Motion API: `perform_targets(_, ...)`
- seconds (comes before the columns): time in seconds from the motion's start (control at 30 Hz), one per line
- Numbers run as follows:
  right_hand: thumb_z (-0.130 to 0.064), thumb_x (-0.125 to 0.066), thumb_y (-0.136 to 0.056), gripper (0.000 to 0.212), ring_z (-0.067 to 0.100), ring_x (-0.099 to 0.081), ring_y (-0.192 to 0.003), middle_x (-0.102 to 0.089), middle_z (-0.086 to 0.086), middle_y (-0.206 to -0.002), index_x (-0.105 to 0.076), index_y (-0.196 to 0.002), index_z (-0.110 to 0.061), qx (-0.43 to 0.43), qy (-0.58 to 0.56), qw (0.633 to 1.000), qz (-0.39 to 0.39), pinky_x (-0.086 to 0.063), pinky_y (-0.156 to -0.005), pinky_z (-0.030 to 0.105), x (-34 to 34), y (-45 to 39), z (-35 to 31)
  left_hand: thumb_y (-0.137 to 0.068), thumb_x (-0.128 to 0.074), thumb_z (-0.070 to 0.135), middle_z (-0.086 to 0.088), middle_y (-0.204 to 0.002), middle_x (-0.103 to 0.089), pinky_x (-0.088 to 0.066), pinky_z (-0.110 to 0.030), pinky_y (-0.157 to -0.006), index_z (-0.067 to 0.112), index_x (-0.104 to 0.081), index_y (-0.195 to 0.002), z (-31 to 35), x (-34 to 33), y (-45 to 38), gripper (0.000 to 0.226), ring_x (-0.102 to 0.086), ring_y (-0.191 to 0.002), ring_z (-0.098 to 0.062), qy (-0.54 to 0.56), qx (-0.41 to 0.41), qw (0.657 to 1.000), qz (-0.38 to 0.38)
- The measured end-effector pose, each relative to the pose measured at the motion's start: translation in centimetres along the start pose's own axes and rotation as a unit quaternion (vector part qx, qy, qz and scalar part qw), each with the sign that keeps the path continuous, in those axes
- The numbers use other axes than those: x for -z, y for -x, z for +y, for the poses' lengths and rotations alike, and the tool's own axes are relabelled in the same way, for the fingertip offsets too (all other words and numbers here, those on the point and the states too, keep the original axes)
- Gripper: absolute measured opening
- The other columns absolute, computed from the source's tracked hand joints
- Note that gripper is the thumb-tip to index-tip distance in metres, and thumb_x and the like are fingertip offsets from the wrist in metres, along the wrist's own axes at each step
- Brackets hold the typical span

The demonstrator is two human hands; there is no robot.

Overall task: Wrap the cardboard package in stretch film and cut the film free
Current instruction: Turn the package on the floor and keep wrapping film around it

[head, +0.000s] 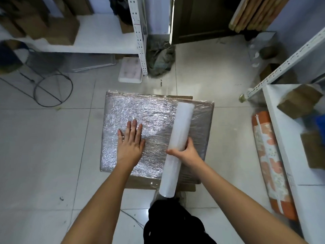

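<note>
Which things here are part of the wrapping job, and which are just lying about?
In the job:
- cardboard package, top mostly filmed
- stretch film roll, lying across it
- left hand, flat on the film
- right hand, gripping the roll

Lying about:
- orange patterned roll on the floor
- wire stand
- white foam tray
- crumpled cloth
- small boxes on the right shelf

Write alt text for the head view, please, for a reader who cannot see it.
A person's left hand presses flat on a film-covered cardboard package on the tiled floor, while the right hand grips a white roll of stretch film lying across the package.
</note>
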State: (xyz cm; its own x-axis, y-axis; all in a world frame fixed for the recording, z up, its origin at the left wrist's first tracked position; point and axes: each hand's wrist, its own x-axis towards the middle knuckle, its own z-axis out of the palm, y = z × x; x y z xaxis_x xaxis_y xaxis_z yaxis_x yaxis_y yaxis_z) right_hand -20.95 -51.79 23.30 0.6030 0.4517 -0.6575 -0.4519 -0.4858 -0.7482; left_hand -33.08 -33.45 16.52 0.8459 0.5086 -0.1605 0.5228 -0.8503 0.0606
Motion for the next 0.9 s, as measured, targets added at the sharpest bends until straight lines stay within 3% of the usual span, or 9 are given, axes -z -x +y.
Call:
perform_targets(0.23, -0.020, -0.087, -0.062, 0.097, 0.020, -0.051, -0.112, -0.047, 0.001, -0.123, -0.028, -0.138, -0.013, 0.021, 0.026, 0.999, 0.037, -0.045, -0.101, 0.041, 0.5, 0.2, -0.5, -0.096, 0.000, 0.051, 0.001, -0.157, 0.021, 0.014, -0.044, -0.115, 0.023, 0.011, -0.149, -0.3, -0.1, 0.1, 0.062, 0.027, -0.142, -0.012, 0.011, -0.008, 1.000, 0.002)
perform_targets(0.37, -0.024, -0.086, -0.064, 0.096, 0.022, -0.050, -0.116, -0.046, 0.004, -0.124, -0.027, -0.138, -0.011, 0.018, 0.025, 0.997, 0.072, -0.043, -0.103, 0.044, 1.1, 0.4, -0.2, -0.099, -0.011, 0.049, -0.003, -0.160, 0.005, 0.011, -0.043, -0.116, 0.021, 0.004, -0.152, 0.0, -0.3, 0.5, 0.062, 0.013, -0.146, -0.015, 0.020, -0.003, 0.999, 0.029)
perform_targets(0.57, -0.023, -0.085, -0.067, 0.094, 0.020, -0.049, -0.114, -0.044, -0.002, -0.120, -0.024, -0.139, -0.016, 0.041, 0.076, 0.992, 0.093, -0.043, -0.101, 0.040, 2.7, 1.4, 0.3, -0.098, -0.008, 0.050, -0.004, -0.161, 0.003, 0.014, -0.042, -0.116, 0.019, 0.003, -0.152, 0.4, -0.6, 1.1, 0.063, 0.012, -0.146, -0.014, 0.035, -0.002, 0.999, 0.024)
perform_targets(0.7, -0.019, -0.085, -0.066, 0.098, 0.017, -0.048, -0.112, -0.044, -0.001, -0.124, -0.025, -0.143, -0.016, 0.049, 0.048, 0.989, 0.132, -0.043, -0.098, 0.034, 2.7, 1.4, 0.3, -0.096, 0.003, 0.055, -0.002, -0.160, 0.009, 0.021, -0.041, -0.114, 0.018, 0.003, -0.152, 0.5, -0.4, 1.1, 0.067, 0.016, -0.146, -0.013, 0.044, -0.005, 0.999, 0.023)
perform_targets(0.9, -0.015, -0.077, -0.076, 0.061, 0.025, -0.060, -0.096, -0.058, 0.010, -0.112, -0.046, -0.126, -0.003, -0.066, -0.049, 0.994, 0.071, -0.052, -0.083, 0.037, 3.7, 1.8, 0.3, -0.100, -0.006, 0.048, -0.005, -0.160, -0.003, 0.012, -0.044, -0.116, 0.015, -0.004, -0.152, 1.2, -0.5, 1.4, 0.062, -0.001, -0.147, -0.021, 0.064, -0.004, 0.997, 0.034)
